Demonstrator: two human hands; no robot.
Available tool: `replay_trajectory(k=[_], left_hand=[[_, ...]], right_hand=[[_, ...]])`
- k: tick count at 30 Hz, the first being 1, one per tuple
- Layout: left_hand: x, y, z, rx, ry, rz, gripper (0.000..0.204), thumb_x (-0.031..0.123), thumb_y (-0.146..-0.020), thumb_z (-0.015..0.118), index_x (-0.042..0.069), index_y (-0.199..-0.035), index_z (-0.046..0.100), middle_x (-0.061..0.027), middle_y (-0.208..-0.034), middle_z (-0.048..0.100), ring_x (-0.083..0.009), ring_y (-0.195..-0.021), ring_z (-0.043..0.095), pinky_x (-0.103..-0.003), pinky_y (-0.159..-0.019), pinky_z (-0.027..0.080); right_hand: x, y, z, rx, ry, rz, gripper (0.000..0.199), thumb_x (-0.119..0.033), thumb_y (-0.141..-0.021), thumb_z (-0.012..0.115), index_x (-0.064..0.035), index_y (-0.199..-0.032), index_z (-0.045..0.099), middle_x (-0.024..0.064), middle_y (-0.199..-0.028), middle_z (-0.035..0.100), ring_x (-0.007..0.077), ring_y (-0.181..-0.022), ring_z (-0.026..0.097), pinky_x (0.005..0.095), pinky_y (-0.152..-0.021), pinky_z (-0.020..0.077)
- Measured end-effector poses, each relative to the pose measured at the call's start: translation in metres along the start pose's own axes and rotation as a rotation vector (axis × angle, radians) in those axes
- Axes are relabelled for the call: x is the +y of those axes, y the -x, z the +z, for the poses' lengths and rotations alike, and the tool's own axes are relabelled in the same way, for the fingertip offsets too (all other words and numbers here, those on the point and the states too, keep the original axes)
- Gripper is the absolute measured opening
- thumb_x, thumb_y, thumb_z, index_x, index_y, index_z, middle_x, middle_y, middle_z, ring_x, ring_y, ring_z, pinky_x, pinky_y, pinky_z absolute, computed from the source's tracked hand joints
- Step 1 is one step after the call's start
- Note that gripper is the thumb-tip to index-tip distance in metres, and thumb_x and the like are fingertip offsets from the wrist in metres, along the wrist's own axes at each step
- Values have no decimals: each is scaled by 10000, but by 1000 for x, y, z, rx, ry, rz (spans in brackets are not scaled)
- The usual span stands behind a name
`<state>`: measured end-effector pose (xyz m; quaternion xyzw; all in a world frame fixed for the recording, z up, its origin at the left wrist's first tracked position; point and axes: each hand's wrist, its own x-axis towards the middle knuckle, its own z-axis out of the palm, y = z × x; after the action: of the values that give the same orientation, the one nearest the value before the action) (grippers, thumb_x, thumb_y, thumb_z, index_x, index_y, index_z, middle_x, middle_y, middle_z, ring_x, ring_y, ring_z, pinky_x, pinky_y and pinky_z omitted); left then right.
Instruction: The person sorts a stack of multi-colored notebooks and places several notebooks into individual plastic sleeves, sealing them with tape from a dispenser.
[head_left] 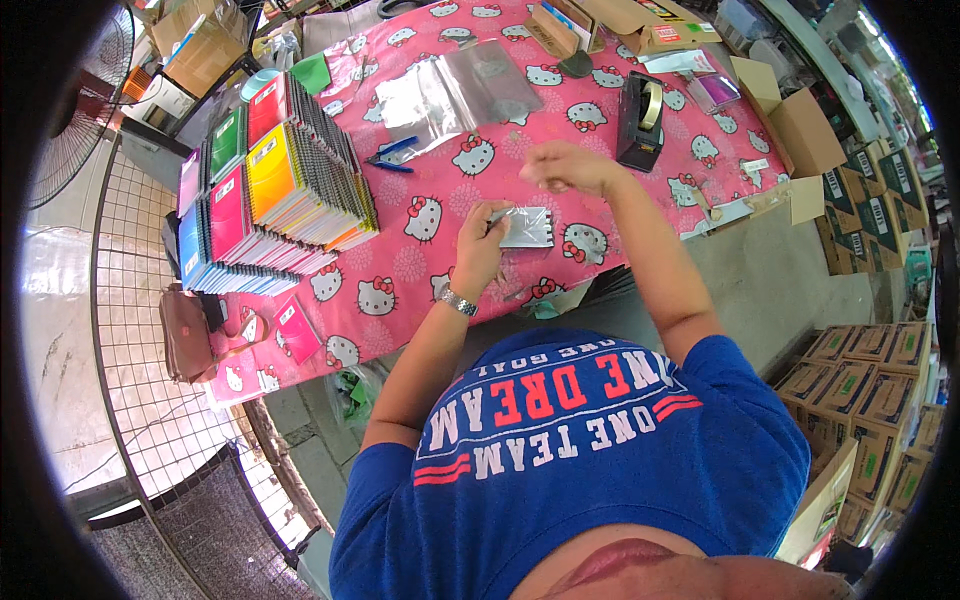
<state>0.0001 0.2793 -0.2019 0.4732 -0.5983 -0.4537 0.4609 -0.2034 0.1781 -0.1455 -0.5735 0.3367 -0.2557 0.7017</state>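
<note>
My left hand (481,246) grips the left end of a small spiral notebook pack (528,229) wrapped in clear shiny plastic, with dark coils along its right edge. The pack is low over the pink patterned tablecloth, near the table's front edge. My right hand (566,167) is raised above and to the right of it, fingers curled together in a pinch; anything between them is too small to make out. Beyond that hand, to the right, stands a black tape dispenser (640,122) with a tape roll. A blue-handled cutting tool (391,155) lies behind my left hand.
Tall stacks of colourful spiral notebooks (285,185) fill the table's left side. Clear plastic bags (450,97) lie toward the back. A pink notebook (298,330) and brown pouch (186,335) are at the left front. Cartons (860,380) are stacked at the right.
</note>
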Motion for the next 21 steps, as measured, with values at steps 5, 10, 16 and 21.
replay_trajectory(k=[5,10,16,21], left_hand=[[-1,-2,5,124,179,-20,257,8,-880,542,44,-1135,534,-53,-996,540,-109,-869,511,-246,-725,440],[15,0,3,58,244,-148,243,-25,-865,541,59,-1093,549,-50,-1033,520,-121,-887,510,-252,-736,451],[-4,-5,3,-85,15,84,211,-7,-850,479,66,-943,655,-78,-1169,522,-207,-1135,468,-329,-992,362],[-15,18,-16,109,229,136,233,80,-865,437,9,-934,648,-109,-1264,483,-206,-1164,457,-326,-1005,343]], right_hand=[[-21,-41,5,-390,1058,-5,427,-395,-758,750,-77,-656,483,-32,-597,449,104,-563,437,288,-501,344],[20,-43,-8,-316,787,332,394,-411,-758,751,-69,-773,557,-38,-667,498,109,-614,452,295,-527,374],[109,-12,-27,63,597,-17,343,-327,-806,712,-61,-986,593,18,-762,615,93,-703,546,290,-640,471],[24,16,56,184,859,-508,557,-318,-747,748,-90,-1208,535,129,-1057,624,219,-1010,584,366,-862,471]])
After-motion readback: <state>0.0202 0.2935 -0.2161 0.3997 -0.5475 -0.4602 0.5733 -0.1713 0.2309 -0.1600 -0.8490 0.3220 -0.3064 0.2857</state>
